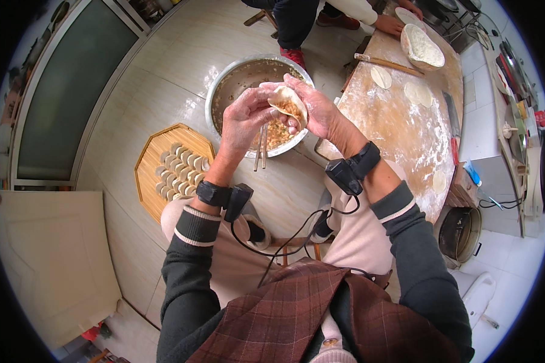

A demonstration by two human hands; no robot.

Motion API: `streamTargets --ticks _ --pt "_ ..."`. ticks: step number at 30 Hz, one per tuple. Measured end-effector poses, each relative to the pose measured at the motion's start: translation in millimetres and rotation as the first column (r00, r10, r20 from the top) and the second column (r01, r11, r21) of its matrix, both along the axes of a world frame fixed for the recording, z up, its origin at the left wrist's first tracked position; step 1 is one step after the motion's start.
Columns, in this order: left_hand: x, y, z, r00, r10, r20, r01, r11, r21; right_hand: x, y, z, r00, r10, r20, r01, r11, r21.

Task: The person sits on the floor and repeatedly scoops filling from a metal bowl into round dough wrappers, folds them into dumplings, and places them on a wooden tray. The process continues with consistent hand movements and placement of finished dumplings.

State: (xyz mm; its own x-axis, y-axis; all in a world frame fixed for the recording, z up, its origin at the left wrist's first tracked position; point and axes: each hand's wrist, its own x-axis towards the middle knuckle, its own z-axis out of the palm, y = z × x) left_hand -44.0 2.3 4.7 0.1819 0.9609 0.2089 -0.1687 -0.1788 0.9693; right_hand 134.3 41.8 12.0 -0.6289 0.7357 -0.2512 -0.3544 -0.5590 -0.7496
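Observation:
Between my two floury hands is a dumpling wrapper (291, 102) folded partway around orange-brown filling, its mouth gaping toward me. My right hand (315, 106) cradles it from the right side and below. The fingers of my left hand (250, 113) pinch its left edge. Both hands are above a large metal bowl (214, 102) that holds more filling (279, 136). A pair of chopsticks (261, 152) leans out over the near rim of the bowl. At the left, rows of folded dumplings (180, 170) lie on an octagonal bamboo tray (146, 181).
At right, a floured wooden board (386, 122) bears round wrappers (381, 77), a rolling pin (388, 64), a knife (452, 113) and a bowl of flour (421, 47). A co-worker's hand (389, 25) is at its far end. Black cables (295, 240) hang between my wrists.

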Motion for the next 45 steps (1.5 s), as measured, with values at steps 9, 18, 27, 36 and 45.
streamTargets --ticks 9,18,27,36,45 --pt "-6 9 -34 0.973 0.215 0.081 -0.21 0.975 -0.07 -3 4 -3 0.917 0.059 0.394 -0.159 0.961 0.225" --pt "-3 5 -17 0.936 0.326 0.136 -0.333 0.942 0.035 -21 -10 -16 0.924 -0.354 0.145 0.238 0.829 0.505" --pt "-5 3 -20 0.915 0.377 0.144 -0.38 0.925 -0.002 -24 -14 -10 0.903 -0.397 0.164 0.236 0.778 0.582" --pt "-13 4 -15 0.825 0.519 -0.222 -0.451 0.842 0.295 -28 -20 -10 0.919 -0.341 0.197 0.21 0.847 0.488" --pt "-17 11 -8 0.901 0.345 -0.263 -0.304 0.935 0.183 -27 -17 -15 0.89 -0.413 0.193 0.222 0.762 0.608"
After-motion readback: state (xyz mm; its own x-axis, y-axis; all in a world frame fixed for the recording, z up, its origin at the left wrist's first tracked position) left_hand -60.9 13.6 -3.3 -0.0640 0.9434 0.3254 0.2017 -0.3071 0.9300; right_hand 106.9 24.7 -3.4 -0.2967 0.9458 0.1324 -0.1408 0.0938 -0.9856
